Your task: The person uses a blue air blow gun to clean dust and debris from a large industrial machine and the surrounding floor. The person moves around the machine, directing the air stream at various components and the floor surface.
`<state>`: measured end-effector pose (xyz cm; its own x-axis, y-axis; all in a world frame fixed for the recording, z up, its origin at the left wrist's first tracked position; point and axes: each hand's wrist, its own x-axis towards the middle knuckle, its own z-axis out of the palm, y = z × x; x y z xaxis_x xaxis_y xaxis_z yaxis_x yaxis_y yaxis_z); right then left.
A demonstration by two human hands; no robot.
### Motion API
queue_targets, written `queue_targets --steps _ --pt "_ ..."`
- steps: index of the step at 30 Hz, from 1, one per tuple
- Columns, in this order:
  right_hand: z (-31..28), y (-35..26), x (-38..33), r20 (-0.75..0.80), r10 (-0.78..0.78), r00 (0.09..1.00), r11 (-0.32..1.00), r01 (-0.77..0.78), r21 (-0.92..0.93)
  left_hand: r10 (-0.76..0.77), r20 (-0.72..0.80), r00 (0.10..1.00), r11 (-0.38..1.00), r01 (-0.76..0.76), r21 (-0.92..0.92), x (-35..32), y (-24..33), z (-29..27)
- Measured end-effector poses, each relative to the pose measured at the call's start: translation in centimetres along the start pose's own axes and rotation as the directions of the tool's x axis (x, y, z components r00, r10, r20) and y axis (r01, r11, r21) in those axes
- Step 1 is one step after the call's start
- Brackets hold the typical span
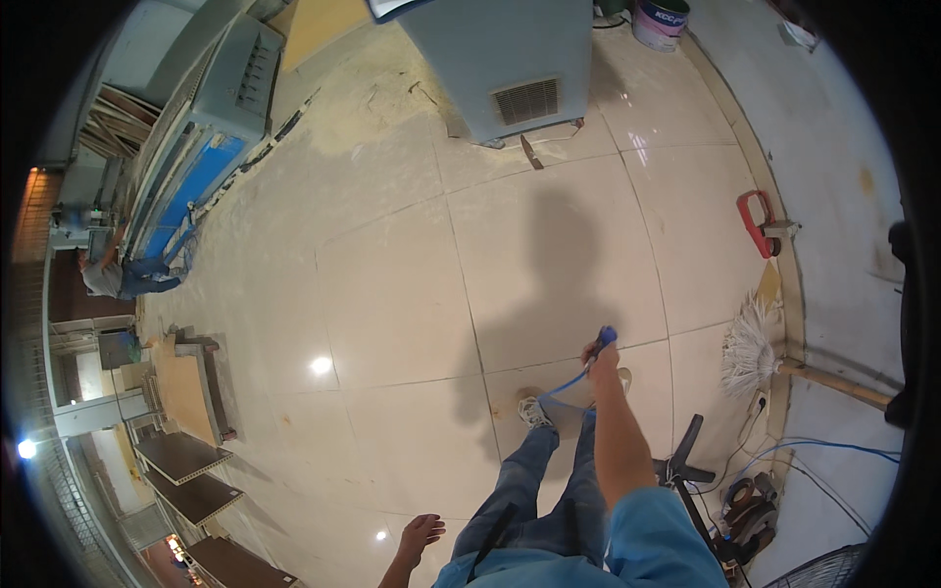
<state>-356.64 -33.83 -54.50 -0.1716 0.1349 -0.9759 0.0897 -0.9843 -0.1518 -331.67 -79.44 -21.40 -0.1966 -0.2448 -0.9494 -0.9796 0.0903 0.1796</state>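
Observation:
My right hand [600, 355] is stretched out in front of me over the beige tiled floor, shut on the blue end of a thin blue cable [567, 388] that loops back toward my legs. My left hand [420, 536] hangs low at my side with fingers apart, holding nothing. My jeans and a grey shoe [534, 412] show below the hands.
A grey cabinet [510, 59] with a vent stands ahead. A white mop [753, 345], a red hand tool [757, 221], a paint bucket [659, 22] and cables line the right wall. Wooden panels [186, 456] lie at left. Another person [113, 276] crouches far left.

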Motion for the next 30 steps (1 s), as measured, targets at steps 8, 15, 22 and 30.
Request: queue_targets --steps 8,15,22,30 --pt "11.7 -4.0 -3.6 0.226 -0.009 0.974 0.989 0.043 -0.145 -0.008 0.034 0.999 0.997 0.011 -0.078 2.9 1.6 -4.0" --pt "20.9 3.4 -1.5 0.170 0.054 0.984 0.991 -0.032 -0.133 0.019 -0.003 1.000 0.987 -0.019 -0.160 4.4 5.4 -7.3" --pt "31.3 10.9 -0.6 0.295 0.000 0.955 1.000 0.005 -0.016 -0.049 -0.019 0.999 0.967 0.043 -0.249 5.7 9.4 -11.9" --pt "34.9 22.8 -7.7 0.615 -0.251 0.748 -0.727 0.274 -0.630 -0.018 -0.058 0.998 0.887 -0.010 -0.461 5.9 15.9 -15.4"
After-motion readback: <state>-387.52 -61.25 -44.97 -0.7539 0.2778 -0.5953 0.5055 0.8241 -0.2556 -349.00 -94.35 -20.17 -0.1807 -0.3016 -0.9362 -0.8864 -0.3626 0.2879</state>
